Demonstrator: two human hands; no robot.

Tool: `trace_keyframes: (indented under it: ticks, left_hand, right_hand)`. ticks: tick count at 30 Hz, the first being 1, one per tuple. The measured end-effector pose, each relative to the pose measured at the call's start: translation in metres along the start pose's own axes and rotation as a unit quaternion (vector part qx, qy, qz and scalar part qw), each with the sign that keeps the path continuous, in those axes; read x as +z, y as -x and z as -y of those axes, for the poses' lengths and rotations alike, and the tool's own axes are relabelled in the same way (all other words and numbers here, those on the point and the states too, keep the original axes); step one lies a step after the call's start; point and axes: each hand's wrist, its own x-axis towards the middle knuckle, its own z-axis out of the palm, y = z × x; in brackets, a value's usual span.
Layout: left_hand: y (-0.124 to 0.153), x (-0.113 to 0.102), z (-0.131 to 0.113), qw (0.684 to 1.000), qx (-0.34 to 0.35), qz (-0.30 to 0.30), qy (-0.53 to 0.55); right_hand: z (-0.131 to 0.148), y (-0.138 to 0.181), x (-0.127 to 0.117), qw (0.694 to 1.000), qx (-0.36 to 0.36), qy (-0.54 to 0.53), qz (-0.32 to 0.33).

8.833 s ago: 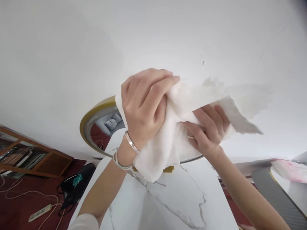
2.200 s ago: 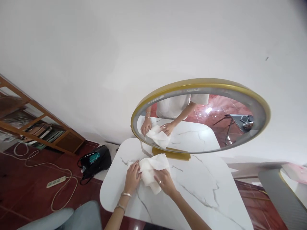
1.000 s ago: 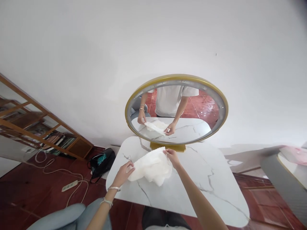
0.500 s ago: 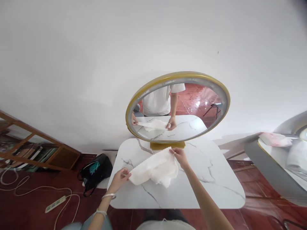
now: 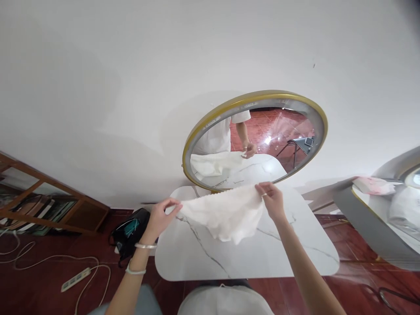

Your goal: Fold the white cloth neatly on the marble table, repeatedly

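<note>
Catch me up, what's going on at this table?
A person is holding up a white cloth over a marble-patterned table. The left grip pinches one end, and the right grip pinches the upper edge near the other. The cloth hangs loosely between them; whether its lower edge touches the table is hard to tell. Behind it stands a gold-rimmed mirror, reflecting the cloth.

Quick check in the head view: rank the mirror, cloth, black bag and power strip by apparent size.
1. Mirror
2. Cloth
3. Black bag
4. Power strip

Apparent size only: the bag and strip lie farther from the camera.
</note>
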Motion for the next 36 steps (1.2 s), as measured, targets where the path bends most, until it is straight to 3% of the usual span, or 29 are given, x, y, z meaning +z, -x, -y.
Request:
trace_keyframes:
  ticks: [4, 8, 11, 14, 16, 19, 22, 25, 27, 29, 33, 36]
  left_hand:
    - [-0.013, -0.028, -0.063, 0.986, 0.13, -0.1, 0.0]
    - [0.006, -0.051, -0.094, 0.972, 0.188, -0.088, -0.114]
    - [0.031, -0.068, -0.1, 0.975, 0.167, -0.032, -0.142]
    - [0.051, -0.083, -0.101, 0.985, 0.143, -0.003, -0.101]
    - [0.054, -0.089, -0.096, 0.99, 0.126, -0.004, -0.068]
    - [0.038, -0.086, -0.074, 0.994, 0.096, 0.019, -0.053]
    - [0.009, -0.062, -0.03, 0.994, 0.061, 0.026, -0.083]
    - [-0.009, -0.016, 0.024, 0.988, 0.036, -0.03, -0.149]
    - [-0.006, 0.022, 0.059, 0.969, 0.037, -0.093, -0.224]
    - [0.009, 0.061, 0.088, 0.955, 0.042, -0.098, -0.278]
    - [0.041, 0.116, 0.131, 0.951, 0.023, -0.032, -0.305]
    - [0.043, 0.13, 0.147, 0.949, 0.011, -0.045, -0.311]
  right_hand:
    - [0.059, -0.009, -0.008, 0.997, -0.071, 0.013, -0.008]
    - [0.095, 0.014, -0.027, 0.993, -0.087, 0.065, 0.039]
    - [0.104, 0.044, -0.045, 0.991, -0.098, 0.075, 0.05]
    - [0.104, 0.066, -0.055, 0.991, -0.106, 0.075, 0.02]
    - [0.099, 0.069, -0.052, 0.993, -0.097, 0.068, -0.006]
    - [0.08, 0.057, -0.026, 0.997, -0.067, 0.045, 0.001]
    - [0.04, 0.039, 0.016, 0.999, -0.031, 0.039, 0.007]
    - [-0.017, 0.039, 0.062, 0.999, 0.014, 0.037, -0.018]
    - [-0.058, 0.053, 0.087, 0.999, -0.008, 0.042, -0.022]
    - [-0.095, 0.076, 0.105, 0.992, -0.065, 0.105, 0.008]
    - [-0.151, 0.111, 0.126, 0.931, -0.158, 0.293, 0.148]
    - [-0.172, 0.113, 0.137, 0.883, -0.186, 0.393, 0.174]
